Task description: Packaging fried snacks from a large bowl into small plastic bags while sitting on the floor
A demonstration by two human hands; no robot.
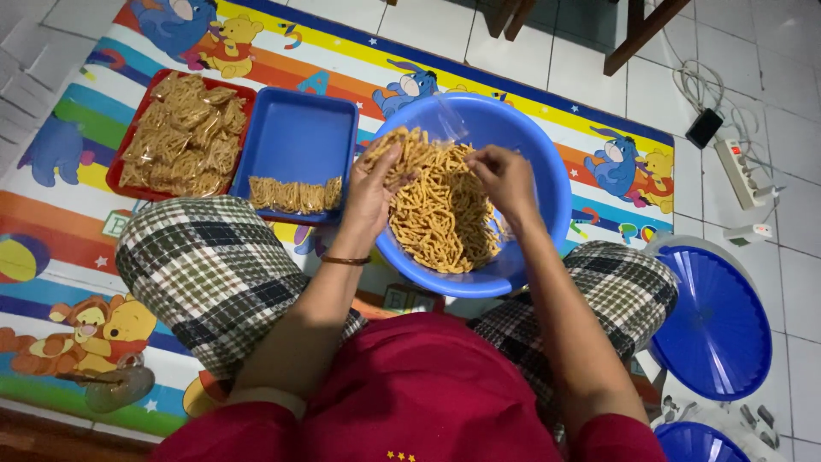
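Note:
A big blue basin [547, 162] sits between my knees, half full of golden fried snack sticks [445, 218]. My left hand [374, 188] is over the basin's left rim, cupped around a handful of the sticks. Over the middle of the basin, my right hand [506, 177] has its fingers pinched on a thin clear plastic bag [451, 120] whose mouth reaches toward the far rim.
To the left on the colourful cartoon mat [77, 248] lie a blue tray [299, 137] with a row of small snack packs and a red tray [137, 128] piled with filled packs. A round blue lid [714, 312] lies at right. A power strip [740, 171] and cables rest on the white tiles.

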